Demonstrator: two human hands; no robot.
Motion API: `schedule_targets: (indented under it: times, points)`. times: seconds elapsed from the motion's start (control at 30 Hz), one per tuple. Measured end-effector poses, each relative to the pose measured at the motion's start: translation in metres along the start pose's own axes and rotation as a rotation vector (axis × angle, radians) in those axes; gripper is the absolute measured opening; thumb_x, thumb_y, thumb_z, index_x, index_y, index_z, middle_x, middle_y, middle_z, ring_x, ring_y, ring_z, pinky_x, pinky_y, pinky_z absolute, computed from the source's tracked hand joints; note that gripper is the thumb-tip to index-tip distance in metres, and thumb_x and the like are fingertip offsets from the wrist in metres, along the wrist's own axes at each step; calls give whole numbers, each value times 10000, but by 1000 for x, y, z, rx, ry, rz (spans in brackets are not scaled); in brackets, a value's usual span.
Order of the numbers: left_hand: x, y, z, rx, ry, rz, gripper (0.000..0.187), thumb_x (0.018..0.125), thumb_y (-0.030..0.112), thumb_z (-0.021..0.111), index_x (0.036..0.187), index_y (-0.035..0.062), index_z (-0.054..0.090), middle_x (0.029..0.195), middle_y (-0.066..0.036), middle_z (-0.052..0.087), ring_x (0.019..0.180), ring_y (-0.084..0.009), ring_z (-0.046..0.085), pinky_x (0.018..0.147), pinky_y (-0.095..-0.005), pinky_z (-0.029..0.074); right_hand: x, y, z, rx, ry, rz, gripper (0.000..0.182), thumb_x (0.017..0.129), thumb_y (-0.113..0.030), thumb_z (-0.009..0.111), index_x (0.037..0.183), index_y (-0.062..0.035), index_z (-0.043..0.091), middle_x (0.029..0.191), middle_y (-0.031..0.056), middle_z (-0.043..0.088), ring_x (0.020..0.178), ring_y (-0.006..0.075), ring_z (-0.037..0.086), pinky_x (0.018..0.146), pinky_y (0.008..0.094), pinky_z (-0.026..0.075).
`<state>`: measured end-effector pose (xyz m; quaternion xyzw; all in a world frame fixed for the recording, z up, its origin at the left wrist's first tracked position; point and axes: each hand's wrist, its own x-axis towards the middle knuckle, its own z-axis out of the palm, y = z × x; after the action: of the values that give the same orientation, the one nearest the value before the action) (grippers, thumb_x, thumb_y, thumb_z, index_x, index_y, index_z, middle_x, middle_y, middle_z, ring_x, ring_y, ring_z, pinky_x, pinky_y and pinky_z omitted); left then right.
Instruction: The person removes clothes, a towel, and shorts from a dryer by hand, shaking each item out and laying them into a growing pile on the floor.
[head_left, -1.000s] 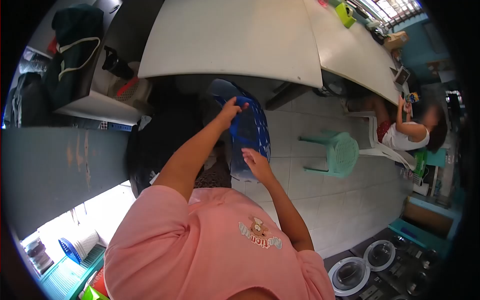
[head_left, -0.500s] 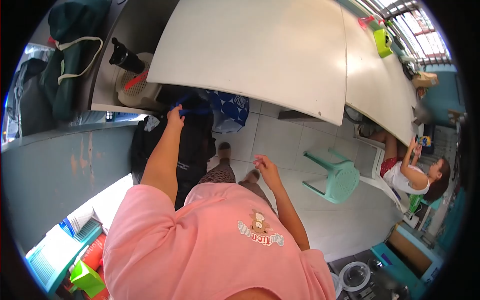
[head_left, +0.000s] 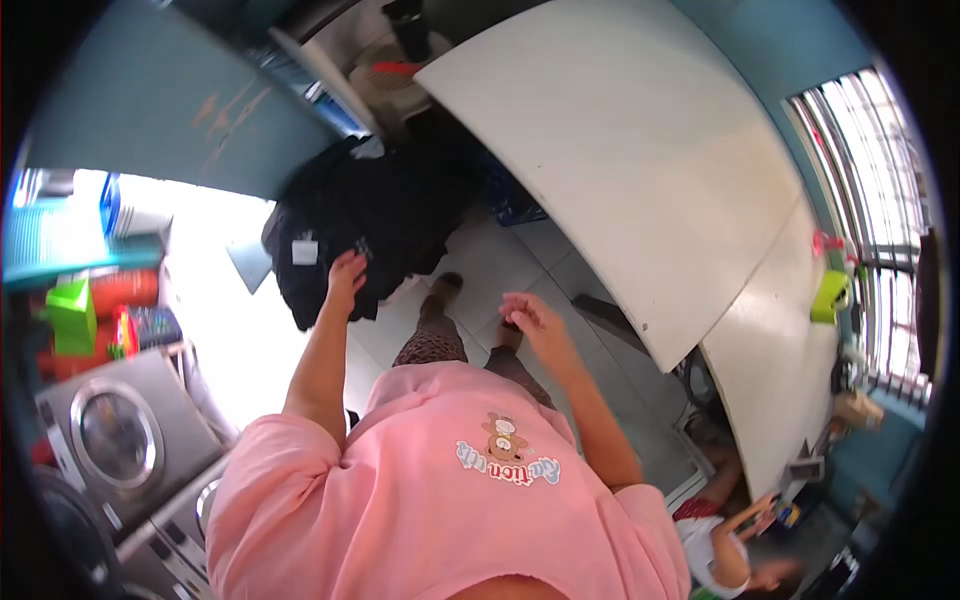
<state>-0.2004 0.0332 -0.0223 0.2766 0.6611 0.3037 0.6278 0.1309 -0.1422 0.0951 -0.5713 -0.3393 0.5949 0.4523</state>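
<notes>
My left hand [head_left: 347, 280] is in front of my body at centre left, near a heap of black cloth [head_left: 370, 220]. Its fingers are apart and nothing shows in them. My right hand [head_left: 530, 318] hangs in front of me over the tiled floor [head_left: 500, 260], with loosely curled fingers apart and nothing in them. The black cloth carries a small white label and lies beside the table's dark underside. A blue patterned bag [head_left: 518, 208] shows partly under the table edge.
A long white table [head_left: 640, 150] runs from top centre to the right. A seated person [head_left: 722, 555] holds something at lower right. Washing machines [head_left: 118, 432] stand at lower left, below a teal rack [head_left: 80, 255]. A blue panel [head_left: 190, 110] is at upper left.
The view has turned toward the left. My left hand has come away from the blue thing by the bag and opened. The green stool has left the view, and washing machines have come in.
</notes>
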Motion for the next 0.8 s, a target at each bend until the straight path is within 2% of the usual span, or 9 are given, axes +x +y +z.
schedule_targets:
  times: [0.1,0.17,0.23,0.33,0.4,0.53,0.63,0.73,0.8]
  points:
    - [-77,-107,-74,-249,292,-209,329,835,241,463,1146,144,413,1083,-28,535,1019,-151,494,830,-378,378,-10,-74,-6,30,-316,-66,303,817,-36,467,1116,-68,494,970,48,574,901,108,501,783,227,385]
    - [-135,-182,-104,-274,537,-423,225,832,222,440,1028,113,460,969,-23,575,935,-150,539,814,-397,391,-21,-118,-2,71,-556,-155,318,836,-175,475,1136,-72,491,1022,63,565,959,126,484,808,281,377]
    - [-191,-228,-116,-265,665,-616,178,820,168,411,972,100,476,952,-33,570,906,-153,548,772,-411,411,-38,-161,16,199,-841,-309,402,817,-298,471,1127,-43,487,1034,126,553,973,257,500,826,377,382]
    - [-253,-269,-110,-383,679,-599,205,819,178,422,1003,100,468,982,-36,558,908,-157,546,753,-389,414,-81,-187,76,736,-1220,-512,464,810,-382,440,1110,-33,500,1017,190,551,912,374,501,693,469,409]
    - [-278,-266,-94,-446,618,-491,258,828,211,441,1060,96,444,1001,-39,553,932,-160,536,772,-375,411,-106,-204,105,945,-1465,-478,468,824,-377,419,1052,22,509,1030,248,521,900,384,512,726,454,404]
    - [-310,-255,-79,-356,520,-254,349,821,226,466,1139,95,410,1042,-48,546,948,-145,524,775,-343,407,-173,-211,189,1436,-1619,-502,493,892,-416,252,1073,-90,573,939,171,608,972,359,528,824,352,429]
    - [-354,-282,-85,-422,533,-146,349,808,206,475,1133,94,415,1044,-45,547,947,-138,520,747,-322,399,-210,-192,241,1434,-1792,-385,452,900,-360,274,1085,-65,562,930,255,580,834,333,578,755,356,455]
    - [-402,-361,-93,-608,751,-220,339,802,180,469,1127,100,418,1037,-44,549,933,-136,523,728,-319,396,-254,-166,295,1326,-1907,-485,428,899,-310,304,1066,-3,550,902,241,592,798,316,570,694,370,453]
    - [-441,-421,-90,-817,910,-280,336,788,163,471,1117,108,424,1031,-41,551,912,-131,528,713,-317,394,-265,-139,323,756,-1852,-438,351,843,-246,386,1080,-8,487,890,180,563,753,233,538,646,305,427]
